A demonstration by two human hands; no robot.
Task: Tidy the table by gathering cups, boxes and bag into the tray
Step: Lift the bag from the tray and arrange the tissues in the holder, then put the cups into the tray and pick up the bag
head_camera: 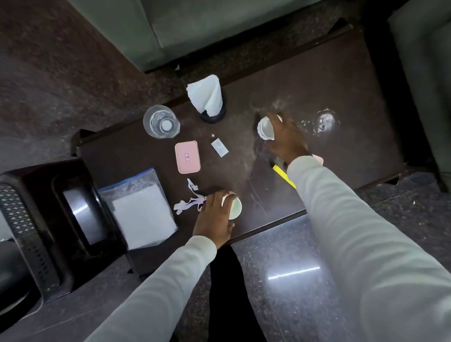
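Note:
My left hand (214, 217) is closed around a white paper cup (235, 208) near the table's front edge. Farther back, my right hand (288, 138) grips a second white cup (265, 128), crumpled at its rim. A pink lidded box (187, 156) lies mid-table, with a small white box (219, 146) to its right. A clear zip bag (142, 213) holding something white rests at the left end. Beside it, off the table's end, stands a dark tray (70, 215) on a perforated black stand. A pink thing (318, 159) peeks out behind my right wrist.
A clear glass (161, 121) and a black holder with white napkins (209, 99) stand at the table's back left. Torn paper scraps (189, 201) lie by my left hand. A yellow strip (283, 174) lies under my right arm. A spill stain (323, 122) marks the right side. Sofas border the table.

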